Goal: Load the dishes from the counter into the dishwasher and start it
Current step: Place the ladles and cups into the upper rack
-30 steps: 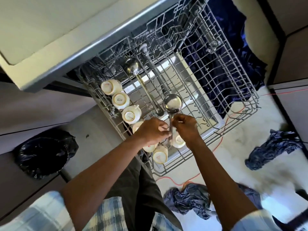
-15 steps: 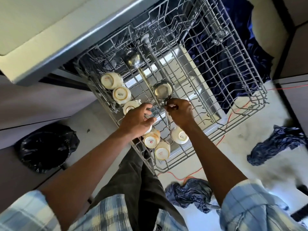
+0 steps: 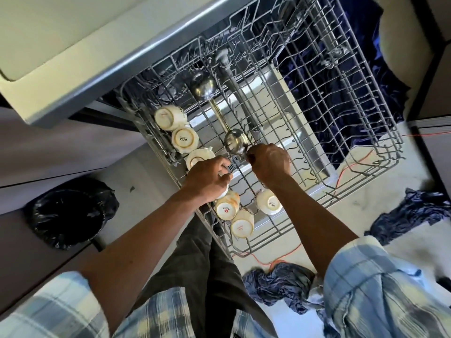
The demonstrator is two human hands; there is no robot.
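My right hand is curled tight around the handle of a steel ladle, its bowl lying just past my fingertips on the wires of the pulled-out dishwasher rack. The handle itself is hidden under my fist. My left hand sits just beside it, fingers bent down over the rack's left row and pressed on something white beneath them; I cannot tell what it is or whether I am truly gripping it.

A second ladle lies farther back in the rack, bowl toward the dishwasher, its brass-coloured handle running toward the bowl of mine. Along the rack's left edge stand 3 upturned cream cups in a row, bases up, and 3 more sit near my wrists at the rack's near corner. The right half of the rack holds nothing but wire.

Below the rack, the open door's steel panel shows through. On the floor lie blue cloths, an orange cord and, to my left, a black bin bag.
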